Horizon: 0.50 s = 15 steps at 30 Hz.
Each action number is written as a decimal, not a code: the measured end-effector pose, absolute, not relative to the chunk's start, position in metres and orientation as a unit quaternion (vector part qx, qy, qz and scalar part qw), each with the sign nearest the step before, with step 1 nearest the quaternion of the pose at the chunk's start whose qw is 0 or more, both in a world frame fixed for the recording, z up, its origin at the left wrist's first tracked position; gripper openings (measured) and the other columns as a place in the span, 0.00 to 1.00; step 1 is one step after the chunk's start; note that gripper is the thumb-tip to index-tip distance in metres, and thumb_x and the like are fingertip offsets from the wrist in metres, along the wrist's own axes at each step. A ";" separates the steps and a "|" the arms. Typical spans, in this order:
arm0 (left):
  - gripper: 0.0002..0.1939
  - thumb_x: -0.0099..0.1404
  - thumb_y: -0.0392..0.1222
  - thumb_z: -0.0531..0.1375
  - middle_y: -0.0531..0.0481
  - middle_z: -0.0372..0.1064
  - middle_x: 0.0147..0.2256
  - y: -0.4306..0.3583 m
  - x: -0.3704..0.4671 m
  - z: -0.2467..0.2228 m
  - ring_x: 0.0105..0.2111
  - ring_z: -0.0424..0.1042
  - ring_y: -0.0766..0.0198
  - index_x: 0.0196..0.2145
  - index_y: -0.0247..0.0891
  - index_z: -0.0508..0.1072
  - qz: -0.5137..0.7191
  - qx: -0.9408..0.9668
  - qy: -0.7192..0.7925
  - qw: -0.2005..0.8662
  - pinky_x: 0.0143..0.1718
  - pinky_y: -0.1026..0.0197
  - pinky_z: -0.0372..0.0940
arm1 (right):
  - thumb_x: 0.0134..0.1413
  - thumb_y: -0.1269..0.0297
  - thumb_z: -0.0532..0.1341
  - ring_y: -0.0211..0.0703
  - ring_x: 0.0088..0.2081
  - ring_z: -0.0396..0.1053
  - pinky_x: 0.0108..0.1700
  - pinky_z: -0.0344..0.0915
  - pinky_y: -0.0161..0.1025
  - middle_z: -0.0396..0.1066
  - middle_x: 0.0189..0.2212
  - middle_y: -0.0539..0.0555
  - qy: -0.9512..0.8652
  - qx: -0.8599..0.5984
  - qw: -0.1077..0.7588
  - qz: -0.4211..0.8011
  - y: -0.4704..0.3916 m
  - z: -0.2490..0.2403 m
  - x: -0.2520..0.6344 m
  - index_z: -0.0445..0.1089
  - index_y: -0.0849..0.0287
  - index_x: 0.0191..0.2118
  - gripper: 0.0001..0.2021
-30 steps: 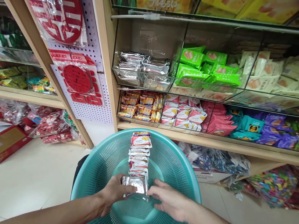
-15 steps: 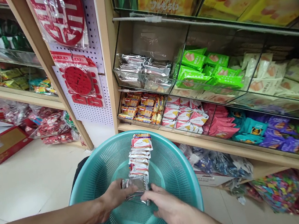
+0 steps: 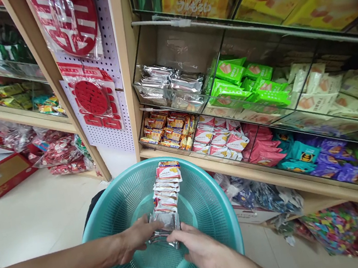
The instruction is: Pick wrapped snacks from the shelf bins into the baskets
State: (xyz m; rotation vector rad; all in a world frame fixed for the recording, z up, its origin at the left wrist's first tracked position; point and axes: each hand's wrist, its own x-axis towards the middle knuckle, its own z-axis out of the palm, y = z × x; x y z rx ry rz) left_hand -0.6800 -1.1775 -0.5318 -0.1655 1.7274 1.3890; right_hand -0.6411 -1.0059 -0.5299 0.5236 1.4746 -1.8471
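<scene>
Inside a teal plastic basket (image 3: 224, 216) with a perforated wall, a row of overlapping snack packets (image 3: 166, 189) runs toward me, mostly white and pink, with an orange one at the far end. At the near end of that row are silver foil packets (image 3: 166, 221). My left hand (image 3: 140, 235) grips them from the left, its fingers closed on their edge. From the right, my right hand (image 3: 198, 246) pinches the same foil packets between thumb and fingers. The undersides of the packets and some fingertips are hidden.
Ahead, clear shelf bins hold silver packets (image 3: 171, 79), green packets (image 3: 232, 71), orange packets (image 3: 170, 128) and pink-white packets (image 3: 219, 137). Red paper decorations (image 3: 92, 97) hang on a pegboard. A red carton (image 3: 1, 174) lies on the floor at left, and bagged goods (image 3: 263, 193) fill the lower shelf.
The silver packets have tipped slightly, with their near edges now fanned apart. Both hands stay on them, and the view has shifted a little.
</scene>
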 end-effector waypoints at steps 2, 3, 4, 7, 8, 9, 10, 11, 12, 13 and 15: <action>0.33 0.51 0.64 0.59 0.41 0.61 0.57 -1.182 -0.680 -0.532 0.58 0.56 0.48 0.48 0.41 0.62 0.568 -0.101 0.681 0.451 0.54 0.45 0.49 | 0.35 0.67 0.61 0.44 0.46 0.64 0.51 0.52 0.46 0.73 0.42 0.51 0.567 0.207 0.350 -0.716 -1.004 -0.533 -0.642 0.65 0.56 0.43 0.22; 0.33 0.50 0.64 0.59 0.41 0.60 0.58 -1.183 -0.680 -0.532 0.58 0.56 0.49 0.48 0.41 0.62 0.570 -0.117 0.673 0.456 0.55 0.45 0.48 | 0.35 0.67 0.61 0.44 0.46 0.65 0.51 0.52 0.46 0.73 0.42 0.51 0.566 0.209 0.350 -0.716 -1.003 -0.533 -0.643 0.64 0.56 0.42 0.21; 0.33 0.50 0.63 0.60 0.40 0.60 0.58 -1.183 -0.680 -0.531 0.58 0.55 0.48 0.47 0.41 0.63 0.574 -0.120 0.666 0.461 0.55 0.44 0.47 | 0.36 0.67 0.61 0.44 0.46 0.65 0.50 0.51 0.46 0.73 0.42 0.51 0.566 0.211 0.351 -0.716 -1.002 -0.534 -0.644 0.64 0.56 0.41 0.20; 0.31 0.49 0.59 0.61 0.41 0.62 0.56 -1.176 -0.683 -0.528 0.58 0.56 0.47 0.47 0.41 0.64 0.578 -0.121 0.652 0.475 0.55 0.43 0.46 | 0.34 0.67 0.62 0.44 0.47 0.64 0.48 0.50 0.45 0.73 0.41 0.50 0.567 0.209 0.359 -0.712 -1.002 -0.532 -0.647 0.64 0.55 0.41 0.21; 0.30 0.48 0.57 0.62 0.41 0.64 0.54 -1.172 -0.684 -0.528 0.57 0.57 0.48 0.46 0.41 0.64 0.577 -0.122 0.653 0.476 0.56 0.44 0.47 | 0.33 0.67 0.62 0.44 0.46 0.63 0.46 0.50 0.44 0.74 0.41 0.49 0.566 0.211 0.360 -0.711 -1.003 -0.530 -0.648 0.65 0.54 0.41 0.21; 0.29 0.48 0.56 0.61 0.42 0.66 0.52 -1.169 -0.685 -0.528 0.56 0.59 0.48 0.45 0.40 0.64 0.574 -0.125 0.656 0.475 0.56 0.45 0.47 | 0.32 0.67 0.62 0.43 0.44 0.64 0.45 0.51 0.43 0.74 0.39 0.49 0.566 0.214 0.360 -0.710 -1.004 -0.529 -0.650 0.65 0.55 0.40 0.21; 0.29 0.47 0.55 0.61 0.43 0.68 0.50 -1.166 -0.686 -0.528 0.55 0.60 0.48 0.45 0.39 0.65 0.570 -0.127 0.660 0.473 0.56 0.46 0.48 | 0.31 0.67 0.62 0.42 0.42 0.64 0.42 0.51 0.41 0.74 0.38 0.49 0.567 0.217 0.358 -0.709 -1.006 -0.528 -0.651 0.66 0.55 0.39 0.21; 0.28 0.47 0.54 0.61 0.43 0.70 0.48 -1.164 -0.687 -0.529 0.54 0.61 0.48 0.44 0.39 0.65 0.566 -0.130 0.664 0.471 0.56 0.46 0.49 | 0.30 0.67 0.62 0.41 0.40 0.64 0.40 0.51 0.39 0.74 0.36 0.49 0.569 0.220 0.354 -0.709 -1.007 -0.527 -0.652 0.66 0.56 0.38 0.20; 0.28 0.46 0.54 0.61 0.43 0.70 0.46 -1.164 -0.687 -0.530 0.54 0.61 0.47 0.43 0.39 0.66 0.562 -0.131 0.668 0.470 0.56 0.46 0.50 | 0.30 0.67 0.61 0.40 0.38 0.64 0.38 0.51 0.38 0.74 0.34 0.49 0.572 0.221 0.348 -0.710 -1.008 -0.528 -0.653 0.66 0.56 0.37 0.19; 0.28 0.45 0.53 0.61 0.43 0.70 0.46 -1.165 -0.687 -0.532 0.54 0.61 0.46 0.43 0.38 0.66 0.559 -0.128 0.672 0.469 0.56 0.45 0.50 | 0.30 0.67 0.61 0.40 0.36 0.64 0.37 0.51 0.37 0.74 0.33 0.49 0.576 0.221 0.343 -0.709 -1.009 -0.529 -0.654 0.66 0.56 0.37 0.19; 0.29 0.45 0.53 0.61 0.42 0.70 0.47 -1.169 -0.685 -0.538 0.54 0.61 0.44 0.44 0.39 0.66 0.558 -0.123 0.677 0.464 0.55 0.42 0.50 | 0.28 0.68 0.59 0.40 0.36 0.65 0.36 0.52 0.37 0.73 0.32 0.49 0.580 0.225 0.335 -0.708 -1.010 -0.536 -0.656 0.66 0.56 0.38 0.21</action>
